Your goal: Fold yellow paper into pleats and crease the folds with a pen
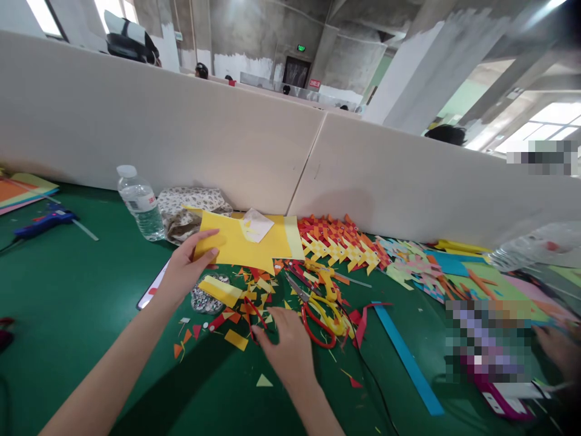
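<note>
My left hand [186, 266] pinches the left edge of a yellow paper sheet [247, 245] and lifts it off the green table [77, 290]. My right hand [285, 345] rests palm down among paper scraps [236, 315], its fingers closed near a thin red strip [254, 312]; what it holds, if anything, is hidden. Yellow-handled scissors [324, 290] and red-handled scissors [313, 324] lie just right of that hand. A yellow strip [220, 290] lies under the lifted sheet.
A water bottle [140, 203] and a patterned cloth bag [186, 209] stand by the beige partition [227, 139]. Woven orange-yellow paper pieces [340, 239], a blue strip [406, 357] and a blue glue gun [43, 221] lie around. Another person's hand [558, 348] is at the right.
</note>
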Action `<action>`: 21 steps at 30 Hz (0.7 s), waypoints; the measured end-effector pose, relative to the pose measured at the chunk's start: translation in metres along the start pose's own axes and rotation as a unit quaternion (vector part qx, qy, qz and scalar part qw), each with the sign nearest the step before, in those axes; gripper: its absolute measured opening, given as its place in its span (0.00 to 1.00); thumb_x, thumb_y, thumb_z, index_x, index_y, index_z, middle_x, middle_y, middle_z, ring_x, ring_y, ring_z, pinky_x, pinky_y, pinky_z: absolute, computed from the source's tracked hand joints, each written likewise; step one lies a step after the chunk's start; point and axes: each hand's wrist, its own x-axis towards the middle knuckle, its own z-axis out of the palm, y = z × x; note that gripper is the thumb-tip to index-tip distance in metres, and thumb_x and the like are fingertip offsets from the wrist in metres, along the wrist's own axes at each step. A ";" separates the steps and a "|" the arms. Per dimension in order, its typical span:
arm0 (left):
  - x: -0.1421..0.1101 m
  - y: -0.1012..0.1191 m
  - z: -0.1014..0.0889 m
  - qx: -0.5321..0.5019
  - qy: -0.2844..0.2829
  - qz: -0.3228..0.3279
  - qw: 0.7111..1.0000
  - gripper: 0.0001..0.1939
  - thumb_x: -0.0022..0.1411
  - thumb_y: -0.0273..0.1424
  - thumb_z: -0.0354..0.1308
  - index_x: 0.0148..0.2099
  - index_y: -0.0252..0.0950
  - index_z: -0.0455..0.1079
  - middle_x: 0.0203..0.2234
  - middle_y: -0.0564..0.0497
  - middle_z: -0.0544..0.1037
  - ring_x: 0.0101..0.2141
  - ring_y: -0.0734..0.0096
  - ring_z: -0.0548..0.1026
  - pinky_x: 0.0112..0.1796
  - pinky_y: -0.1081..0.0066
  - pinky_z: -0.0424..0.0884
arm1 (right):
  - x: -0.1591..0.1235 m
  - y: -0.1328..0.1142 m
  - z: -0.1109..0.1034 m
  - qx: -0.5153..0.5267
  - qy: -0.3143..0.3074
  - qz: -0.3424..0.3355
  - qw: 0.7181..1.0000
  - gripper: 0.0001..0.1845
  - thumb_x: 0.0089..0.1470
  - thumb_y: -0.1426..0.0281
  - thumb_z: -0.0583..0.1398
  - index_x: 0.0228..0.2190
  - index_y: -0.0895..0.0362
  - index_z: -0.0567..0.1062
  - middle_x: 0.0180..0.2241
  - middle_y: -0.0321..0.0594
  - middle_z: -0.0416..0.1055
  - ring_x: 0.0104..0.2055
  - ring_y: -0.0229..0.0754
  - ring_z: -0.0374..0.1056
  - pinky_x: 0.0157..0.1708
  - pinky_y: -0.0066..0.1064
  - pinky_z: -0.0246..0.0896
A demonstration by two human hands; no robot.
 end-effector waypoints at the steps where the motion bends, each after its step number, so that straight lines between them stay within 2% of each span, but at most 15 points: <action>1: -0.001 0.000 -0.001 0.000 -0.001 0.001 1.000 0.27 0.51 0.41 0.62 0.53 0.40 0.68 0.46 0.49 0.71 0.38 0.66 0.71 0.33 0.71 0.76 | 0.003 -0.008 0.004 -0.002 -0.027 -0.011 1.000 0.17 0.54 0.64 0.61 0.44 0.58 0.73 0.39 0.47 0.75 0.42 0.49 0.71 0.38 0.36 0.70; 3: -0.003 0.000 -0.005 0.006 0.002 0.002 1.000 0.26 0.51 0.41 0.63 0.53 0.41 0.69 0.46 0.49 0.71 0.38 0.66 0.71 0.32 0.72 0.76 | 0.010 -0.014 0.008 -0.026 -0.067 -0.007 0.997 0.14 0.54 0.74 0.58 0.44 0.57 0.73 0.34 0.43 0.76 0.35 0.44 0.72 0.32 0.32 0.70; 4: -0.004 0.001 -0.007 0.006 0.007 0.000 1.000 0.26 0.50 0.41 0.63 0.52 0.42 0.69 0.46 0.49 0.71 0.38 0.67 0.71 0.32 0.72 0.75 | 0.015 -0.013 0.009 -0.037 -0.068 0.005 0.997 0.14 0.55 0.78 0.55 0.43 0.58 0.73 0.33 0.43 0.76 0.34 0.43 0.72 0.31 0.32 0.69; 5: -0.005 0.003 -0.010 0.002 0.014 -0.001 1.000 0.26 0.50 0.40 0.64 0.52 0.42 0.70 0.45 0.50 0.72 0.38 0.67 0.71 0.32 0.73 0.75 | 0.020 -0.011 0.009 -0.047 -0.061 0.018 0.997 0.15 0.56 0.80 0.52 0.43 0.59 0.73 0.34 0.46 0.75 0.35 0.44 0.72 0.33 0.33 0.69; 7: -0.005 0.005 -0.016 -0.020 0.033 -0.001 0.999 0.26 0.48 0.40 0.65 0.51 0.43 0.71 0.43 0.51 0.73 0.37 0.68 0.71 0.31 0.74 0.75 | 0.033 -0.009 0.009 -0.062 -0.043 0.028 0.997 0.16 0.59 0.78 0.48 0.44 0.63 0.72 0.41 0.53 0.73 0.44 0.49 0.69 0.40 0.40 0.67; 9: -0.003 0.008 -0.019 -0.060 0.053 0.002 0.997 0.26 0.47 0.37 0.67 0.50 0.42 0.72 0.41 0.52 0.74 0.36 0.69 0.72 0.30 0.76 0.75 | 0.046 -0.017 0.013 -0.063 -0.058 -0.014 0.996 0.15 0.60 0.71 0.51 0.46 0.64 0.70 0.45 0.55 0.70 0.48 0.52 0.66 0.45 0.42 0.65; 11: 0.001 0.009 -0.022 -0.111 0.064 0.006 0.992 0.25 0.46 0.33 0.68 0.49 0.42 0.73 0.42 0.52 0.74 0.36 0.71 0.73 0.30 0.79 0.75 | 0.057 -0.032 0.022 -0.050 -0.093 -0.087 0.991 0.21 0.56 0.66 0.57 0.51 0.59 0.67 0.49 0.48 0.69 0.50 0.49 0.65 0.45 0.37 0.65; 13: 0.005 0.011 -0.024 -0.163 0.072 0.008 0.984 0.24 0.46 0.29 0.68 0.48 0.42 0.74 0.44 0.52 0.75 0.36 0.73 0.74 0.29 0.82 0.75 | 0.066 -0.047 0.033 -0.052 -0.130 -0.154 0.978 0.26 0.53 0.72 0.60 0.54 0.54 0.64 0.53 0.45 0.66 0.51 0.49 0.65 0.44 0.36 0.65; 15: 0.008 0.013 -0.027 -0.202 0.084 0.003 0.976 0.23 0.46 0.24 0.67 0.46 0.42 0.75 0.46 0.52 0.75 0.33 0.76 0.75 0.28 0.83 0.75 | 0.071 -0.054 0.041 -0.061 -0.158 -0.188 0.968 0.24 0.51 0.78 0.59 0.51 0.56 0.67 0.48 0.46 0.70 0.46 0.48 0.68 0.41 0.36 0.66; 18: 0.009 0.015 -0.035 -0.249 0.103 -0.013 0.963 0.22 0.45 0.20 0.66 0.44 0.40 0.76 0.41 0.52 0.77 0.28 0.78 0.76 0.25 0.83 0.75 | 0.077 -0.047 0.045 -0.071 -0.180 -0.199 0.961 0.16 0.51 0.82 0.57 0.41 0.60 0.73 0.37 0.45 0.74 0.38 0.46 0.70 0.35 0.33 0.66; 21: 0.008 0.014 -0.042 -0.290 0.115 -0.027 0.950 0.22 0.44 0.18 0.64 0.44 0.37 0.76 0.35 0.52 0.79 0.24 0.79 0.75 0.22 0.84 0.74 | 0.080 -0.034 0.042 -0.073 -0.180 -0.188 0.963 0.14 0.53 0.81 0.55 0.40 0.59 0.74 0.36 0.44 0.74 0.38 0.45 0.70 0.35 0.31 0.65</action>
